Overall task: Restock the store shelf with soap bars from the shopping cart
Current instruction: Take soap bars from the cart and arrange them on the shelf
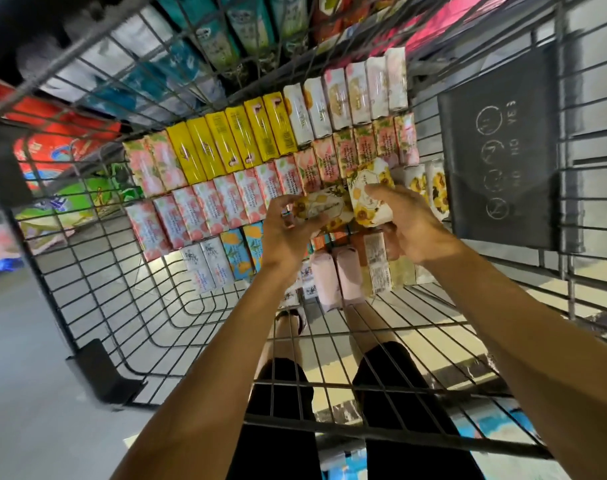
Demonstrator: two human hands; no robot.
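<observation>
Both arms are stretched out over the near rim and down into the shopping cart (122,258), hands close together roughly mid-basket. The left hand (288,233) is palm-up-ish with fingers curled around a sunflower-print soap bar (324,207), held sort of flat. The right hand (411,225) has its own sunflower soap bar (368,194) pinched between thumb and fingers, tilted up on edge. The two bars are just about touching each other.

Rest of the stock is packed in rows along the far side of the basket: pink floral bars (205,209) in front, yellow bars (232,143) behind, white bars (347,98) toward the right. A few more sunflower ones (430,188) stand just right of the right hand, and some pale pink bars (336,278) lie loose under the wrists.

Room-wise, the near-left part of the basket floor is bare wire, so there's space there. The right side has a dark panel (499,147) on the cart wall, close to the right hand. Wire walls all round, top open
</observation>
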